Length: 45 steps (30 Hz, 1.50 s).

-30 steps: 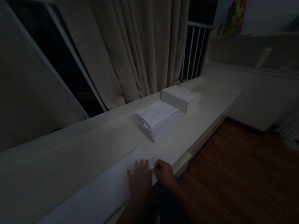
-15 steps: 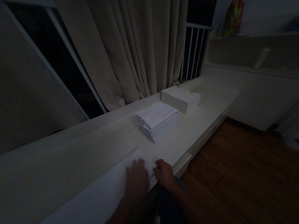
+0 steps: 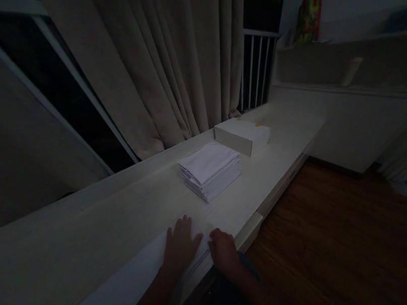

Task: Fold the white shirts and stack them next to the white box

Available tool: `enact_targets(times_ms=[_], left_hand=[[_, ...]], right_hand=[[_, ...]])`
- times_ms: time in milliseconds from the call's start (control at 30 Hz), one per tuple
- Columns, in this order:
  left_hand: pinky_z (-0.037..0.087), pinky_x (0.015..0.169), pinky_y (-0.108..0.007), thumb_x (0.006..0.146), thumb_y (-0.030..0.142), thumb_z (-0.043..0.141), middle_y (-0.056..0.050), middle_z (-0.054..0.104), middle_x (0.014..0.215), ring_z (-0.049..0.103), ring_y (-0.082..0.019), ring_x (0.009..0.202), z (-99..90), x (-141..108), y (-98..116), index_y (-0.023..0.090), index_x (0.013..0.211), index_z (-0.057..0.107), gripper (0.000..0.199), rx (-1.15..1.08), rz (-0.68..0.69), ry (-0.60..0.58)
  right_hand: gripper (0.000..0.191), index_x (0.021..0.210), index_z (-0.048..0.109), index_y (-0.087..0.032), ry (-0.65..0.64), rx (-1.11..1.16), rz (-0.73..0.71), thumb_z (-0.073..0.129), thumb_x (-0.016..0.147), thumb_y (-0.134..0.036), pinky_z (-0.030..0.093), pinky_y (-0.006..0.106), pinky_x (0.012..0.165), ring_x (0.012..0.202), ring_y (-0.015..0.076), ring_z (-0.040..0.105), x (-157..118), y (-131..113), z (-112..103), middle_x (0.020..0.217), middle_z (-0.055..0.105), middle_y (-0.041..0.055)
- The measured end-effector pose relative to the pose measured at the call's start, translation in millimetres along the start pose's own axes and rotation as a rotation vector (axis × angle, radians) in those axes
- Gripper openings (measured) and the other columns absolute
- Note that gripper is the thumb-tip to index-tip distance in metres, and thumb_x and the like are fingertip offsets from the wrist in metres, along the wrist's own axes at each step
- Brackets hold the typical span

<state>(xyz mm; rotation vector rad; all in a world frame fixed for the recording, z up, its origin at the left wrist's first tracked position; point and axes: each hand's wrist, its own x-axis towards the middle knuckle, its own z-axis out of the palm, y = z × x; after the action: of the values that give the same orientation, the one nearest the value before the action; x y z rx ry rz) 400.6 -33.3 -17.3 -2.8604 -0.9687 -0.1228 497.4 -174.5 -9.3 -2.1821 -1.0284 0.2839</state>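
A long white sheet, cloth or paper I cannot tell, runs along the front of the white counter. My left hand lies flat near its far end, fingers spread. Close beside it, at the counter's front edge, my right hand is closed, thumb and fingers pinching the sheet's corner. Just beyond both hands sits a neat stack of folded white sheets, its layers showing along the side.
Behind the stack is a white box with small yellow marks. A long curtain hangs along the left side. A partly pulled-out drawer juts from the counter's front, above a wooden floor. Shelves stand at the far end.
My left hand has settled flat, its fingers spread wider and no longer blurred. The right hand stays at the sheet's corner. The view has shifted slightly.
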Motion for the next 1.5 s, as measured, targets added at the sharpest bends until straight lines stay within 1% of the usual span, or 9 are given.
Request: enact_targets(times_ms=[267,600,767,933,1067,1167,1233,1367,1500], left_hand=[[0.028,0.106,-0.049,0.083,0.068,0.032,-0.014,0.029,0.154,0.030,-0.032,0.139,-10.6,17,-15,0.016,0.145,0.032,0.081,-0.048,0.023,-0.097],[0.033,0.101,-0.055,0.079,0.074,0.029,-0.017,0.023,0.156,0.033,-0.036,0.135,-15.7,30,-25,0.014,0.145,0.031,0.089,-0.009,0.106,-0.180],[0.028,0.107,-0.054,0.082,0.070,0.029,-0.017,0.019,0.156,0.028,-0.036,0.139,-17.4,25,-20,0.013,0.148,0.024,0.087,-0.044,0.039,-0.169],[0.022,0.113,-0.050,0.091,0.055,0.020,-0.017,0.019,0.156,0.019,-0.030,0.144,-13.3,-22,-20,0.005,0.148,0.020,0.075,-0.067,-0.087,0.007],[0.018,0.114,-0.056,0.092,0.050,0.025,-0.014,0.021,0.156,0.016,-0.032,0.145,-12.9,-79,-27,0.011,0.147,0.029,0.067,0.015,-0.085,0.061],[0.016,0.113,-0.060,0.091,0.047,0.028,-0.011,0.022,0.156,0.013,-0.033,0.145,-17.5,-115,-32,0.018,0.146,0.033,0.062,0.066,-0.117,0.079],[0.017,0.112,-0.062,0.091,0.046,0.029,-0.011,0.019,0.157,0.011,-0.033,0.146,-19.8,-133,-36,0.020,0.146,0.033,0.061,0.077,-0.171,0.082],[0.018,0.112,-0.061,0.090,0.049,0.030,-0.015,0.015,0.157,0.010,-0.035,0.145,-12.9,-159,-54,0.013,0.148,0.026,0.068,0.068,-0.331,0.076],[0.015,0.115,-0.057,0.089,0.056,0.030,-0.014,0.016,0.157,0.012,-0.033,0.145,-0.3,-175,-66,0.013,0.149,0.024,0.074,0.011,-0.417,0.062]], right_hand=[[0.016,0.100,0.060,-0.020,-0.024,-0.004,0.001,0.050,0.088,-0.018,0.035,0.033,0.086,0.093,0.0214,0.059,-1,-5,-2,0.096,0.067,0.0059],[0.017,0.097,0.062,-0.021,-0.002,-0.029,0.028,0.051,0.085,-0.016,0.036,0.034,0.088,0.094,0.0229,0.059,-1,-7,6,0.096,0.067,0.0063],[0.024,0.103,0.062,-0.021,0.032,0.008,0.026,0.050,0.084,-0.014,0.036,0.035,0.090,0.097,0.0225,0.059,-1,-7,8,0.098,0.067,0.0054],[0.020,0.102,0.063,-0.020,0.069,-0.009,0.030,0.049,0.087,-0.020,0.041,0.035,0.090,0.099,0.0237,0.059,-6,-5,4,0.102,0.065,0.0084],[0.033,0.123,0.057,-0.018,0.100,-0.063,-0.118,0.042,0.093,-0.023,0.035,0.040,0.104,0.121,0.0261,0.049,-8,-18,8,0.128,0.057,0.0118],[0.048,0.143,0.038,-0.015,0.007,-0.062,-0.393,0.039,0.097,-0.029,0.021,0.042,0.115,0.141,0.0247,0.025,3,-39,17,0.151,0.033,0.0105],[0.058,0.148,0.030,-0.014,-0.088,-0.052,-0.528,0.042,0.097,-0.038,0.017,0.042,0.117,0.144,0.0244,0.015,16,-52,24,0.156,0.022,0.0103],[0.066,0.148,0.030,-0.014,-0.248,-0.094,-0.572,0.044,0.094,-0.050,0.013,0.044,0.117,0.144,0.0254,0.015,37,-57,40,0.154,0.024,0.0112],[0.066,0.149,0.028,-0.014,-0.265,-0.196,-0.583,0.039,0.096,-0.052,0.011,0.045,0.117,0.144,0.0247,0.012,42,-44,52,0.155,0.021,0.0116]])
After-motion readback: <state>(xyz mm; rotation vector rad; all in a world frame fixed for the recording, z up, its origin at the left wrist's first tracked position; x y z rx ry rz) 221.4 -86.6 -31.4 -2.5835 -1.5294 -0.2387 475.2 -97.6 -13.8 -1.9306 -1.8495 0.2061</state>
